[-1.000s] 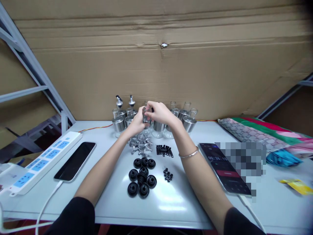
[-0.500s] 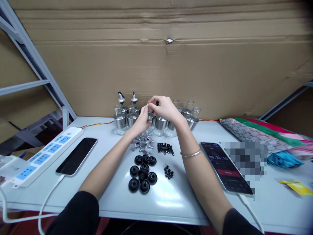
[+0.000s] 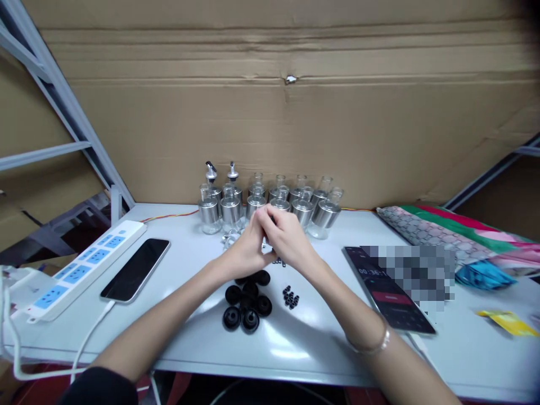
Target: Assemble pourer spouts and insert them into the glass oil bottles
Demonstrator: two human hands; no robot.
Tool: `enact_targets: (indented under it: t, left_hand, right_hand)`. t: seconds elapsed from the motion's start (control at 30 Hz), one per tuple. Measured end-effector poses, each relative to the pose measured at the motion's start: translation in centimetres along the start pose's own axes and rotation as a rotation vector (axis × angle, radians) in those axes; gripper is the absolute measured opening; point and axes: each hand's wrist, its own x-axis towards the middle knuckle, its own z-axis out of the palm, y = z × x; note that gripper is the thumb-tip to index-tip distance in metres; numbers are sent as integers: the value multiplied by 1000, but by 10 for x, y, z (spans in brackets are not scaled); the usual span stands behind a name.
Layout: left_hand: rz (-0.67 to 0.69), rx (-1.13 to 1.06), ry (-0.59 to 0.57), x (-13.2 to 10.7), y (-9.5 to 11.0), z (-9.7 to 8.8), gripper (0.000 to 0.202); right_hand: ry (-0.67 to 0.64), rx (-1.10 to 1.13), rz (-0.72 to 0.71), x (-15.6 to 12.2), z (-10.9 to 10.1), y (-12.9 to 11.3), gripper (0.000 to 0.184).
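My left hand (image 3: 243,254) and my right hand (image 3: 287,239) meet low over the table's middle, fingers curled and touching each other. What they pinch is hidden between them. They cover a pile of small grey metal parts (image 3: 228,238) and short black pieces. Just in front lie black rubber stoppers (image 3: 247,306) and a cluster of tiny black rings (image 3: 290,297). Behind the hands stands a row of glass bottles with steel collars (image 3: 295,205); two at the left carry pourer spouts (image 3: 211,171).
A dark phone (image 3: 135,270) on a white cable and a blue-and-white power strip (image 3: 80,267) lie at the left. Another phone (image 3: 386,289) with a lit screen lies at the right, beside folded cloth (image 3: 455,230) and a yellow packet (image 3: 510,322). Cardboard (image 3: 270,112) backs the table.
Both hands have come down and toward me, from a bottle in the back row to the small parts. The bottle stays standing in the row.
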Motion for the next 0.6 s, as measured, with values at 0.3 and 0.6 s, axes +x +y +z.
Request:
enact_targets:
  t: [0.3,0.6]
  left_hand:
    - [-27,370,6,-46,-21,12,52]
    - [129,404,56,-44,-14,3,32]
  right_hand:
    - [-294,49,-26,-29,1,30,27]
    - [-175,-436,-224,-32,-9,41,25]
